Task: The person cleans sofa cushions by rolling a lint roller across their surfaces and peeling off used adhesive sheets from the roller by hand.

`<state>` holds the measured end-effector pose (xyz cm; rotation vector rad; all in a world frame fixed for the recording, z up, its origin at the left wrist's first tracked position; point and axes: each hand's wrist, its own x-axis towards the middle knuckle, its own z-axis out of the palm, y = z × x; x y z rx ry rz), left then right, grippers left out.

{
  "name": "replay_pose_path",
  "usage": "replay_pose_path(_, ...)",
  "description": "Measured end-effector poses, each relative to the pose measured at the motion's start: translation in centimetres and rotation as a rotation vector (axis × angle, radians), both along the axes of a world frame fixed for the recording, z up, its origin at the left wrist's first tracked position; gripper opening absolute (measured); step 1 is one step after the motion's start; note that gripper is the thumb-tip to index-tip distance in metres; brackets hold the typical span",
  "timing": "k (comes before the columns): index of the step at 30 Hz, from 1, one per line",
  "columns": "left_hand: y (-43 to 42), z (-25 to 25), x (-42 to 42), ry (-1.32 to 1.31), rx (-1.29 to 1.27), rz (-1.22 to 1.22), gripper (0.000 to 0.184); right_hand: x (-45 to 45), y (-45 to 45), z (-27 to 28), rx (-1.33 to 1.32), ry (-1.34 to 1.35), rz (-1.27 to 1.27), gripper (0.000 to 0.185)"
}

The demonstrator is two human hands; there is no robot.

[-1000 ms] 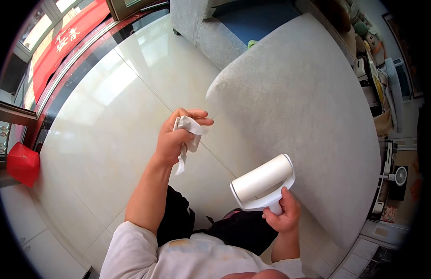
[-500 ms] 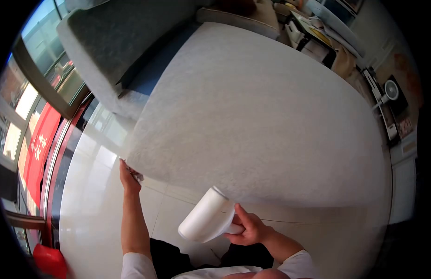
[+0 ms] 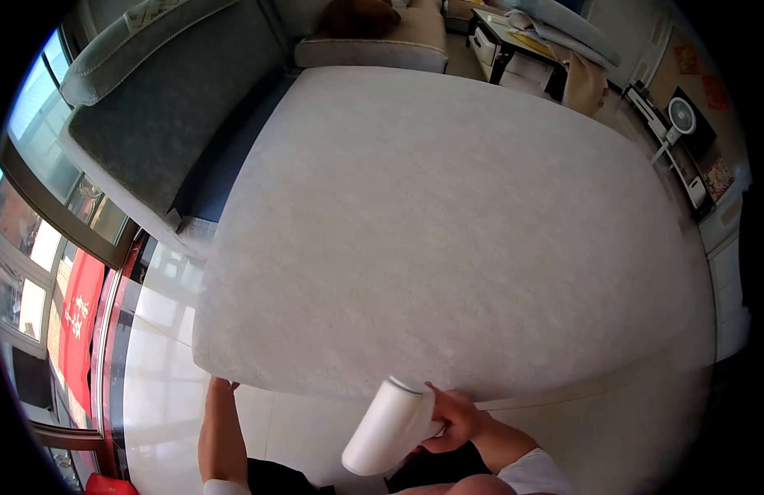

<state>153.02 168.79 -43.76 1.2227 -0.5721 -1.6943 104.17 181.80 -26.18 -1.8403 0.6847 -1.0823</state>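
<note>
A large pale grey sofa cushion [image 3: 448,223] fills the middle of the head view, its near edge facing me. My left hand [image 3: 223,385] is at the near left corner, closed on it from underneath; most of its fingers are hidden by the cushion. In my right hand [image 3: 455,419] is the handle of a white cylindrical handheld device [image 3: 386,425]. Its body tilts upward to the right, and its flat grey-rimmed end is close to the cushion's near edge. Whether it touches the cushion I cannot tell.
A grey sofa [image 3: 151,124] with a blue base is at the far left. Beyond the cushion are a black-and-white table [image 3: 514,41] with cloth piled on it and a white fan [image 3: 681,117]. Glass doors [image 3: 60,190] and a red mat [image 3: 81,330] line the left side.
My view has shifted, and the cushion's near edge now appears lower and closer. My left hand has gone from beside the corner to beneath it. The white device has moved nearer to me.
</note>
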Motion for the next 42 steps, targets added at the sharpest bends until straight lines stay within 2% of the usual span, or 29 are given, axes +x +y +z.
replay_pose_path(1,1.0,0.9,-1.6,0.158,-0.099,-0.135,0.055,-0.9,0.0,-0.2,-0.015,-0.057,-0.031,0.089)
replay_pose_path(3,3.1,1.5,-6.3,0.220,-0.216,-0.152,0.058,-2.6,0.4,-0.5,-0.031,-0.142,-0.126,0.077)
replay_pose_path(4,4.2,1.6,-9.3,0.124,-0.226,-0.037,0.059,-3.2,0.7,-0.5,-0.028,-0.172,-0.194,0.070)
replay_pose_path(5,5.0,1.8,-11.4,0.146,-0.184,-0.020,0.059,-2.8,0.6,0.4,0.049,-0.412,-0.259,0.059)
replay_pose_path(6,5.7,2.3,-13.5,0.169,-0.142,-0.002,0.060,-3.8,1.0,0.5,0.020,-0.404,-0.285,0.063)
replay_pose_path(7,6.3,3.6,-15.9,0.210,-0.162,-0.014,0.058,-4.0,1.0,1.1,0.017,-0.588,-0.254,0.068)
replay_pose_path(9,7.0,5.3,-20.3,0.253,-0.178,-0.015,0.057,-5.0,1.7,1.6,0.023,-0.701,-0.314,0.077)
replay_pose_path(12,7.9,6.2,-25.9,0.092,-0.280,-0.071,0.044,-7.9,2.6,1.7,-0.021,-0.588,-0.400,0.082)
replay_pose_path(13,7.8,6.1,-27.3,0.097,-0.279,-0.062,0.044,-8.2,1.6,3.4,-0.157,-0.435,-0.538,0.083)
replay_pose_path(14,7.6,5.7,-28.4,0.280,-0.152,-0.034,0.041,-8.3,1.0,4.4,-0.297,-0.278,-0.671,0.084)
replay_pose_path(15,7.3,5.2,-29.8,0.464,-0.023,-0.008,0.038,-9.1,1.3,4.6,-0.243,-0.229,-0.696,0.095)
replay_pose_path(16,7.0,4.8,-31.8,0.473,-0.023,-0.005,0.038,-9.8,1.5,4.7,-0.189,-0.179,-0.719,0.106)
replay_pose_path(18,6.4,4.4,-36.1,0.141,-0.109,-0.018,0.035,-10.0,0.3,6.6,-0.273,-0.087,-0.918,0.103)
replay_pose_path(19,6.2,4.8,-37.8,0.147,-0.104,-0.018,0.035,-10.0,-0.2,7.2,-0.271,-0.079,-0.918,0.103)
replay_pose_path(21,5.8,5.9,-40.7,-0.441,-0.103,-0.228,0.040,-10.4,-1.4,8.2,-0.293,-0.112,-0.948,0.096)
replay_pose_path(22,5.5,5.9,-41.1,-0.429,-0.107,-0.240,0.040,-11.1,-2.0,8.6,-0.309,-0.034,-0.912,0.088)
replay_pose_path(24,5.0,5.6,-41.2,-0.788,-0.192,-0.739,0.042,-10.6,-2.8,9.9,-0.162,-0.152,-0.780,0.084)
replay_pose_path(26,4.6,7.1,-40.3,-0.891,-0.244,-0.782,0.039,-11.3,-4.5,9.2,-0.220,-0.151,-0.748,0.083)
replay_pose_path(28,4.3,7.4,-38.6,-0.953,-0.255,-0.688,0.038,-13.3,-5.5,7.5,-0.224,0.009,-0.832,0.084)
replay_pose_path(30,3.7,8.6,-35.9,-0.923,-0.329,-0.690,0.039,-14.8,-7.1,5.7,-0.208,0.053,-0.874,0.082)
replay_pose_path(32,3.6,9.9,-33.4,-0.904,-0.313,-0.742,0.040,-16.0,-8.0,5.1,-0.160,0.228,-0.968,0.082)
replay_pose_path(33,3.3,10.6,-32.1,-0.912,-0.317,-0.751,0.040,-16.2,-8.5,4.7,-0.114,0.212,-0.974,0.082)
replay_pose_path(35,3.1,12.2,-29.9,-0.645,0.175,-0.932,0.037,-16.0,-9.1,3.7,-0.116,0.173,-0.962,0.082)
replay_pose_path(38,4.4,16.4,-28.7,-0.511,0.194,-0.850,0.034,-15.1,-9.1,3.3,-0.131,0.128,-0.912,0.081)
replay_pose_path(40,4.4,18.9,-28.0,-0.675,0.071,-0.873,0.027,-14.3,-9.3,3.4,-0.085,0.016,-0.863,0.079)
replay_pose_path(42,3.8,18.9,-26.1,-0.678,0.096,-0.802,0.022,-12.6,-9.8,2.4,-0.054,-0.008,-0.794,0.077)
